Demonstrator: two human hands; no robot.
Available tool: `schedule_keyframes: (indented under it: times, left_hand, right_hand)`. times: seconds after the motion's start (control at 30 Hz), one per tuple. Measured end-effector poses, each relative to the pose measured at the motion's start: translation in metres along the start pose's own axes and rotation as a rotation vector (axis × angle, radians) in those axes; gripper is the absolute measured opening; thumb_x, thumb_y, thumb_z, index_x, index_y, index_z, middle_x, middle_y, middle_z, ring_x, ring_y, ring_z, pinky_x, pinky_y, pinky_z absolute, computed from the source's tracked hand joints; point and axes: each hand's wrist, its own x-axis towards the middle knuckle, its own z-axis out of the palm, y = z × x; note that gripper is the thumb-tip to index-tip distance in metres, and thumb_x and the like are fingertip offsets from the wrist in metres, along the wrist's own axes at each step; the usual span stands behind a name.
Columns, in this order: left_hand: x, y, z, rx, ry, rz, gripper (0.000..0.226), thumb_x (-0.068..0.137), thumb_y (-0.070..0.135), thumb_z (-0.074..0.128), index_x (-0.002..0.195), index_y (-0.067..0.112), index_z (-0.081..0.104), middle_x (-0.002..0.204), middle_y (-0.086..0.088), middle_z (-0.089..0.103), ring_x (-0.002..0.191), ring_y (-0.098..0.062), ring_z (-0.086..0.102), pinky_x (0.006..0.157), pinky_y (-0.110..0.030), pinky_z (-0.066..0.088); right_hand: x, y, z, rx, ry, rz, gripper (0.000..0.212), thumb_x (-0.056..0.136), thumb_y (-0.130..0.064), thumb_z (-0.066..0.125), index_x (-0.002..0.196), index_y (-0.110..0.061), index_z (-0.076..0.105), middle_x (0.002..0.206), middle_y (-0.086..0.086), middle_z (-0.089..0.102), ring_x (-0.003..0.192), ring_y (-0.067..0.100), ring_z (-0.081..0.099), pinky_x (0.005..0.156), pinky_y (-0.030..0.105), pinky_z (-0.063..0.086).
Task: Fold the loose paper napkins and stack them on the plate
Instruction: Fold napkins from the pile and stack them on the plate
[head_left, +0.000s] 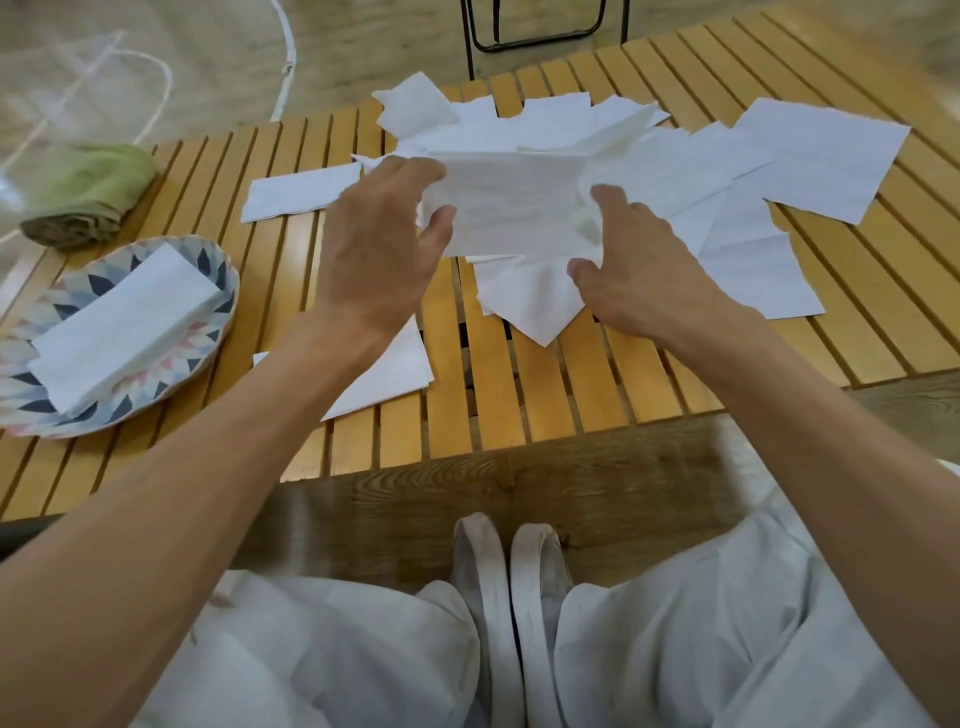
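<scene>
Napkins lie scattered over the slatted wooden table (545, 384), and both hands work one of them in the middle. The left hand (379, 249) pinches the left edge of a white paper napkin (514, 208) between thumb and fingers; the right hand (639, 265) grips its right edge the same way, thumb on the near side. The sheet is lifted clear of the loose white paper napkins (810, 156) spread beneath and beyond it, probably so its edges can be brought together without dragging the others along. At the left, well apart from the hands, a round plate with a blue and pink petal pattern (218, 275) already holds a stack of folded white napkins (119, 327), laid lengthwise. Behind the plate sits a rolled green cloth (88, 192). Many sheets remain unfolded, so the task looks far from finished.
</scene>
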Motion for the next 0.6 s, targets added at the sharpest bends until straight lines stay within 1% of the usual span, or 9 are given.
schedule_keyframes:
  times: [0.1,0.17,0.23,0.27,0.3,0.37,0.4,0.5,0.6]
  left_hand:
    - [-0.006,-0.003,-0.017,-0.167,0.062,-0.022,0.031,0.093,0.025,0.066,0.119,0.009,0.063,0.119,-0.005,0.066,0.098,-0.012,0.067,0.083,-0.022,0.057]
    - [-0.012,-0.002,-0.027,-0.261,0.091,-0.063,0.028,0.093,0.022,0.067,0.118,0.008,0.063,0.119,-0.002,0.063,0.095,-0.005,0.066,0.078,-0.013,0.055]
    - [-0.017,-0.004,-0.033,-0.325,0.119,-0.112,0.026,0.092,0.017,0.067,0.117,0.01,0.063,0.118,0.002,0.062,0.091,-0.002,0.068,0.077,-0.015,0.056]
    - [-0.019,-0.005,-0.035,-0.347,0.125,-0.132,0.026,0.092,0.015,0.066,0.117,0.011,0.063,0.118,0.002,0.062,0.089,-0.002,0.069,0.078,-0.018,0.057]
    - [-0.021,-0.005,-0.036,-0.365,0.122,-0.149,0.026,0.092,0.013,0.065,0.117,0.011,0.062,0.118,0.003,0.063,0.088,-0.004,0.07,0.078,-0.022,0.058]
    - [-0.025,-0.007,-0.038,-0.393,0.098,-0.19,0.027,0.092,0.014,0.064,0.119,0.014,0.06,0.118,0.005,0.062,0.09,-0.007,0.07,0.077,-0.025,0.059]
    - [-0.026,-0.008,-0.038,-0.409,0.086,-0.221,0.028,0.093,0.014,0.064,0.12,0.015,0.06,0.119,0.006,0.061,0.092,-0.007,0.069,0.076,-0.024,0.059]
    - [-0.034,-0.011,-0.04,-0.465,0.074,-0.319,0.031,0.092,0.014,0.065,0.122,0.016,0.058,0.117,0.012,0.058,0.096,-0.007,0.067,0.077,-0.019,0.057]
    - [-0.043,-0.014,-0.043,-0.483,0.071,-0.347,0.031,0.093,0.012,0.065,0.123,0.015,0.057,0.116,0.015,0.057,0.097,-0.006,0.066,0.078,-0.017,0.056]
  right_hand:
    - [0.002,-0.005,-0.002,0.093,0.051,0.016,0.072,0.098,-0.028,0.059,0.155,-0.017,0.016,0.141,0.012,0.042,0.124,0.032,0.048,0.084,0.034,0.038]
    - [0.004,-0.006,-0.003,0.251,0.044,0.063,0.077,0.096,-0.033,0.062,0.155,-0.015,0.016,0.145,0.009,0.042,0.125,0.025,0.047,0.082,0.028,0.039]
    - [0.004,-0.008,-0.006,0.456,-0.021,0.125,0.076,0.094,-0.036,0.066,0.154,-0.015,0.024,0.143,0.003,0.047,0.123,0.018,0.05,0.083,0.027,0.043]
    - [0.004,-0.009,-0.006,0.535,-0.053,0.132,0.068,0.093,-0.034,0.067,0.15,-0.016,0.035,0.138,-0.001,0.054,0.121,0.017,0.055,0.086,0.029,0.047]
    - [0.006,-0.009,-0.006,0.588,-0.07,0.119,0.054,0.093,-0.031,0.068,0.141,-0.017,0.049,0.129,-0.002,0.062,0.116,0.017,0.061,0.088,0.032,0.052]
    - [0.005,-0.01,-0.006,0.676,-0.083,0.081,0.024,0.094,-0.022,0.067,0.118,-0.02,0.068,0.11,-0.005,0.072,0.103,0.016,0.069,0.087,0.034,0.059]
    - [0.004,-0.011,-0.005,0.724,-0.094,0.072,0.018,0.095,-0.019,0.066,0.112,-0.019,0.07,0.106,-0.005,0.074,0.099,0.015,0.071,0.083,0.031,0.06]
    - [0.002,-0.012,-0.003,0.779,-0.126,0.069,0.016,0.097,-0.016,0.063,0.112,-0.013,0.069,0.105,-0.001,0.075,0.091,0.014,0.074,0.071,0.023,0.06]
    - [0.0,-0.016,0.001,0.777,-0.129,0.077,0.019,0.096,-0.02,0.065,0.114,-0.015,0.065,0.104,-0.002,0.074,0.085,0.012,0.074,0.074,0.027,0.06]
